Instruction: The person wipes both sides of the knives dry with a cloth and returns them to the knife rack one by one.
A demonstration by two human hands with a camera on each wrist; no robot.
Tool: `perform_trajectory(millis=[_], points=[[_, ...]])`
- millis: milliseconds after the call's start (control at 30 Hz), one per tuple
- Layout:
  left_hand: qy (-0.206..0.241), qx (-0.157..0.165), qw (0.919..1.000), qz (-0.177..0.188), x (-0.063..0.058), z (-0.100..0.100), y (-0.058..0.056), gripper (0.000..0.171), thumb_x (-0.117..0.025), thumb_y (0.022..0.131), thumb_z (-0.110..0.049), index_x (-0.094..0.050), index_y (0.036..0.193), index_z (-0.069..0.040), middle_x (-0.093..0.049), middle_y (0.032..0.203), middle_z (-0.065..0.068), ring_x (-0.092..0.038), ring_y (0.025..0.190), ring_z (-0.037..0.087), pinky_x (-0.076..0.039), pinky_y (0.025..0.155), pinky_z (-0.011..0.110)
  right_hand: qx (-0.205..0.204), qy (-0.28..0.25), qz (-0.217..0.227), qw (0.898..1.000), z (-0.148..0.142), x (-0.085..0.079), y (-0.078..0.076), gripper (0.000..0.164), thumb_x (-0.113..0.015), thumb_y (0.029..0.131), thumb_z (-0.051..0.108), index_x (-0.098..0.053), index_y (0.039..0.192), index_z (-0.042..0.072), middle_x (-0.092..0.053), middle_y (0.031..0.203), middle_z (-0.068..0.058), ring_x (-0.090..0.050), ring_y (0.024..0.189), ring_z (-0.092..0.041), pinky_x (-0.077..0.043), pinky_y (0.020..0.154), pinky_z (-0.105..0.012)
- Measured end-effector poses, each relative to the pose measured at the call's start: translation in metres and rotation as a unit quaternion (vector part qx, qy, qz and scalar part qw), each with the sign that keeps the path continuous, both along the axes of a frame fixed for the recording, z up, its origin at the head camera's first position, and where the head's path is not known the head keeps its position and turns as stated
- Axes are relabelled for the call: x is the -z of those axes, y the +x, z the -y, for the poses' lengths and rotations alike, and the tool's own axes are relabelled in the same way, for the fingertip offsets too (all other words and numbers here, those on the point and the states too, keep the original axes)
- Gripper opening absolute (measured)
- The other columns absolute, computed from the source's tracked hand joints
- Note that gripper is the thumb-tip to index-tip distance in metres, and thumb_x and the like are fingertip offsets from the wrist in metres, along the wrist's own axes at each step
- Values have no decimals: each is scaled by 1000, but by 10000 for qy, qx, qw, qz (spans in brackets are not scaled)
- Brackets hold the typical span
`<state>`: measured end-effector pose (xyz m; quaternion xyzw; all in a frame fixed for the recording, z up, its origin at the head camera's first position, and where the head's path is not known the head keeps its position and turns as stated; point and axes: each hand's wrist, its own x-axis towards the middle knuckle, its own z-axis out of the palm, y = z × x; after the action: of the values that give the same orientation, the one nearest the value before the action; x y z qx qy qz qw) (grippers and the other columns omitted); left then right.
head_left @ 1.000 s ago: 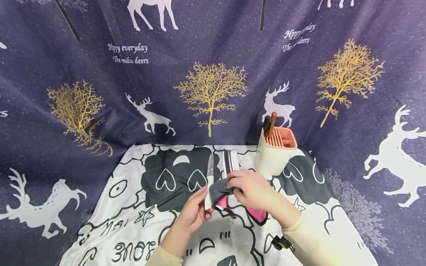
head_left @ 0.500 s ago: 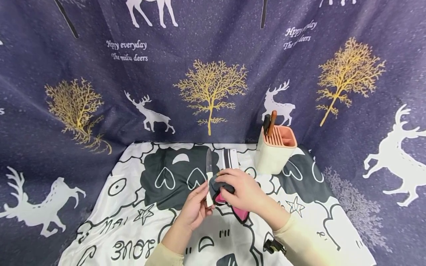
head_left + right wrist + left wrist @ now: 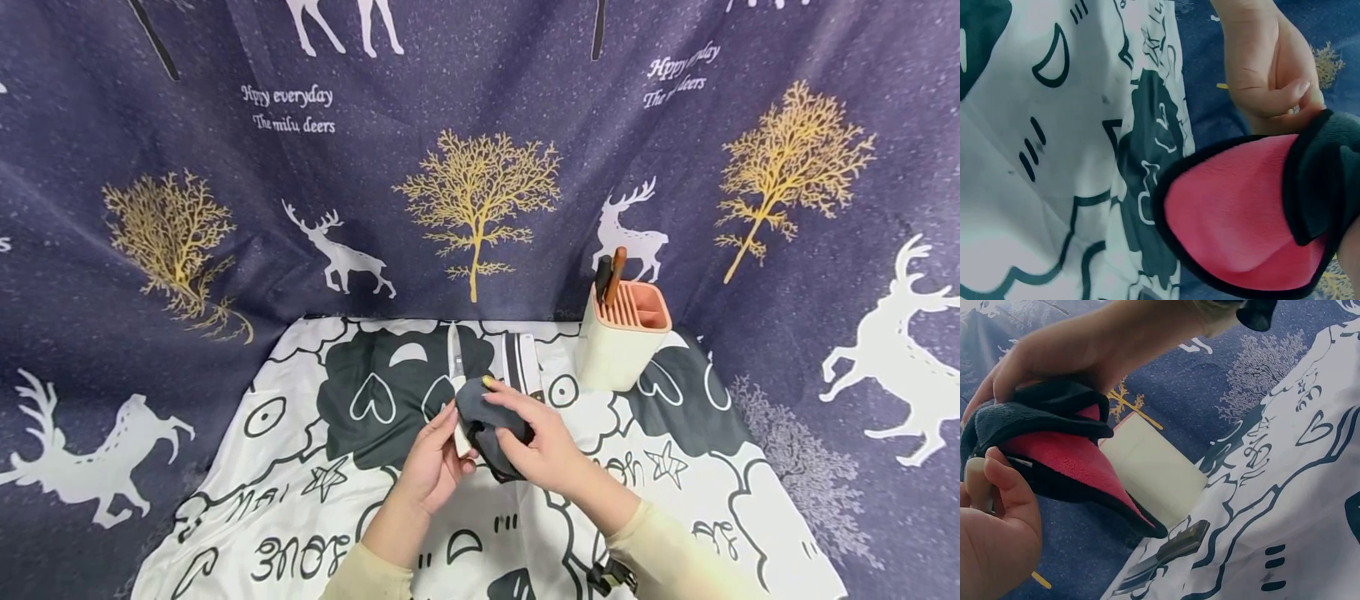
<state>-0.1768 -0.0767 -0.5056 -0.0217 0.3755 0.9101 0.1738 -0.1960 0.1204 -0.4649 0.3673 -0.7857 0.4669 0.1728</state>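
Note:
My left hand (image 3: 433, 467) grips a small knife by its white handle (image 3: 462, 437). The blade (image 3: 455, 352) points away from me, tilted a little left. A two-sided cloth (image 3: 483, 408), dark grey and pink with black edging, is held in my right hand (image 3: 542, 437) against the knife near where blade meets handle. In the left wrist view, the handle's end (image 3: 979, 478) sticks out of the left fist and the cloth's pink side (image 3: 1079, 453) hangs in folds. The right wrist view shows the pink face (image 3: 1229, 212) beside the left hand (image 3: 1272, 75); the knife is mostly hidden there.
Just beyond my right hand a broad-bladed knife (image 3: 522, 357) with a dark handle lies on the patterned sheet (image 3: 300, 508). A white knife block (image 3: 617, 358) with an orange top stands back right, a black and a brown handle (image 3: 617, 271) in it. Behind hangs a blue curtain (image 3: 420, 83).
The knife has shifted left and its blade now leans left. My right hand has moved left with the cloth, which now covers more of the handle; its pink side no longer shows from above.

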Motion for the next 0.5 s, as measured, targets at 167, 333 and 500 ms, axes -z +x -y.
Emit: perform_trajectory(millis=[167,333,500], points=[[66,198,9993,-298,0,-1,0,51,-41,112,-28,-31,161,-20,-71,112,-1,-65,62,6,-48,52,15,345,-394,104,9986,3,9,-5,32,-76,87,5,-75,117,14,-72,130,-10,-68,123,-30,-49,108,-25],[310,399,9970,-579,0,-3,1,52,-43,112,-29,-32,161,-20,-73,114,0,-69,64,5,-53,54,16,110,-63,357,9993,7,16,-4,36,-68,95,8,-70,131,14,-60,148,-10,-56,138,-35,-43,118,-36],[296,431,9969,-587,1,-7,2,41,-45,111,-29,-49,151,-25,-72,111,-2,-67,61,4,-51,53,16,454,-574,1164,9905,14,23,0,53,-72,93,8,-60,143,18,-52,156,-6,-53,142,-29,-40,117,-27]])
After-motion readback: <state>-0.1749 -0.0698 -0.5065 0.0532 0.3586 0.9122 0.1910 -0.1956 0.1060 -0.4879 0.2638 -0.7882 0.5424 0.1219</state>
